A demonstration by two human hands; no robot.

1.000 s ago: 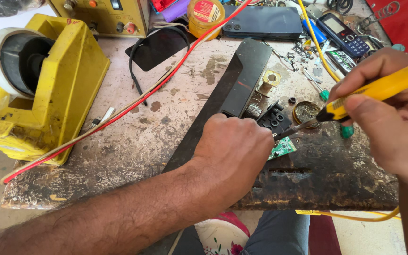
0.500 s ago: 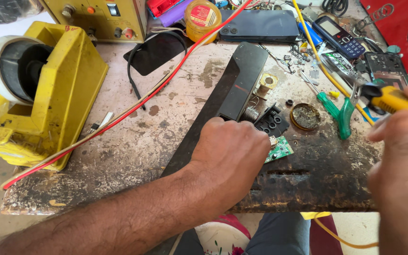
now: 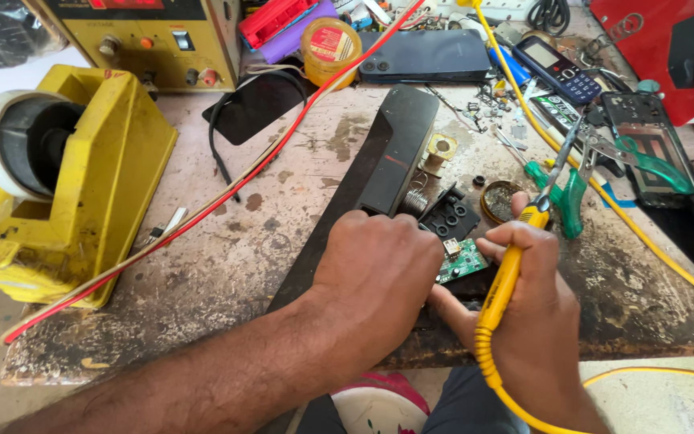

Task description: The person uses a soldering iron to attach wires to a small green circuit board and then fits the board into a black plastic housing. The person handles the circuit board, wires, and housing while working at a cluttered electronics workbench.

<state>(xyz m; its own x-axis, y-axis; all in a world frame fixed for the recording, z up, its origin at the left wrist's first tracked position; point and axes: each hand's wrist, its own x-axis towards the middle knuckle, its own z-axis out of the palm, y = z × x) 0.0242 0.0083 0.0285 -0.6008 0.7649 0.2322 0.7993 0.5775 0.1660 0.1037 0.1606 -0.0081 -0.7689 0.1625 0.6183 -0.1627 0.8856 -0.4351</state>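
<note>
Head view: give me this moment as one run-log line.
left hand: pressing down beside green circuit board | right hand: gripping yellow soldering iron, tip raised away from board | bench: black strip, green-handled pliers

A single head-worn camera looks steeply down and forward over the workbench (image 3: 226,265), close enough that both forearms enter from the lower edge. The yellow tape dispenser (image 3: 82,185) sits left of centre; the bench's far edge runs along the top of the frame beyond it
</note>
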